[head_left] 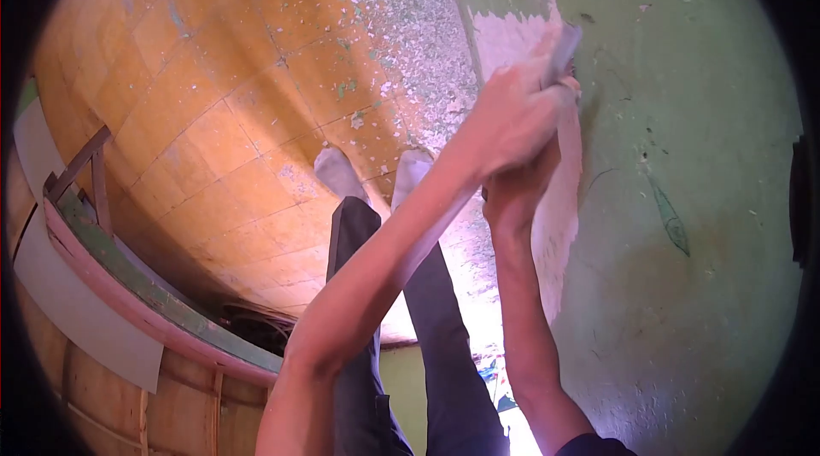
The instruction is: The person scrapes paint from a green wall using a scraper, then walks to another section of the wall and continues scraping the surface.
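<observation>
My left hand (519,119) is closed round a scraper (564,53), whose pale flat blade is blurred by motion and lies against the green wall (683,114). Just below it my right hand (523,187) is also closed, its fingers largely hidden behind the left; it seems wrapped round the same handle. The handle itself is covered by the hands. Around the blade runs a bare whitish patch (506,39) with a ragged edge, where the green paint is off the wall.
Paint flakes (418,38) lie thickly on the orange tiled floor (213,89) along the wall's foot. My socked feet (339,172) stand among scattered chips. At left is a curved-looking pink and green wooden edge (145,311) with a panelled surface beyond.
</observation>
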Tool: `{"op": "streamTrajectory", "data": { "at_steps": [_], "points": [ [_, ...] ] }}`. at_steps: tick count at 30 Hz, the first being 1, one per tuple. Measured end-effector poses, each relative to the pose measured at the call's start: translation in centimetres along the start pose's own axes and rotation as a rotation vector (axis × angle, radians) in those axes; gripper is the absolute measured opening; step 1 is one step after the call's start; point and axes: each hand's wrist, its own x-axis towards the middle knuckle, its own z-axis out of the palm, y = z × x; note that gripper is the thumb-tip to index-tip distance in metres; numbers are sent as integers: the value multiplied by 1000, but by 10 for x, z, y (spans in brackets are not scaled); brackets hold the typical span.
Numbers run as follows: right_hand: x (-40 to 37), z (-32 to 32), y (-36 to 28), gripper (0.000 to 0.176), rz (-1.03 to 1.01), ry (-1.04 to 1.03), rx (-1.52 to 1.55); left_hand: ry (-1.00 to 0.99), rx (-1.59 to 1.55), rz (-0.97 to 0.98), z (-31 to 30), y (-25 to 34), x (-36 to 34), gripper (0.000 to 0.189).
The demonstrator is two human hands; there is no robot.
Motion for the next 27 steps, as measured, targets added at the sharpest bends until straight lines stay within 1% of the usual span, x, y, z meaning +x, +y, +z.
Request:
{"op": "streamTrajectory", "data": {
  "at_steps": [1,2,3,4,5,6,7,8,9,10,11,13,15,16,18,19,21,22,23,24,25,26,27],
  "points": [
    [-16,-10,8,43,23,19,62,-30,8,-15,6,-7,-11,31],
    [-31,-17,12,42,78,114,207,-49,-5,3,16,-15,-25,31],
    [-46,-24,14,42,119,218,355,-46,-22,62,30,-27,-38,32],
    [-55,-35,7,42,123,142,108,-33,-41,115,42,-37,-48,34],
    [-51,-42,12,41,141,120,206,-24,-55,151,44,-36,-50,37],
    [-49,-47,18,41,160,110,301,-6,-76,141,47,-38,-48,33],
    [-47,-52,24,41,88,77,112,12,-97,132,50,-40,-46,30],
    [-34,-47,21,41,15,41,-75,-21,-96,81,37,-28,-34,28],
    [-33,-45,23,41,-34,29,-155,-46,-94,31,28,-22,-27,26],
    [-32,-42,26,41,-84,21,-236,-41,-76,38,27,-27,-31,28],
    [-42,-44,30,40,-106,56,-219,-45,-62,42,31,-33,-37,31],
    [-67,-50,27,40,-49,197,-209,-51,-42,84,44,-36,-46,39],
    [-67,-64,29,43,70,193,53,-56,-10,123,51,-37,-56,49],
    [-57,-72,38,44,18,92,-39,-56,3,139,54,-38,-59,54],
    [-13,-46,11,45,-23,-97,79,-58,-9,52,28,-19,-17,55],
    [-1,-30,2,46,115,-120,252,-53,-14,5,16,-14,-3,55],
    [-5,-19,16,49,60,-40,275,-12,-21,26,17,-17,-11,34],
    [-20,-19,17,50,42,42,311,-5,-16,59,19,-22,-17,34],
    [-35,-19,18,50,20,122,344,39,-23,144,32,-36,-30,34],
    [-56,-23,12,50,104,257,331,113,-32,253,53,-53,-41,35],
    [-61,-22,-6,50,136,279,417,172,-44,312,63,-64,-46,36],
    [-54,-28,-3,49,102,188,189,152,-25,274,59,-61,-43,39],
    [-41,-30,-4,49,69,100,-40,131,-6,237,50,-44,-41,44]
  ]
}}
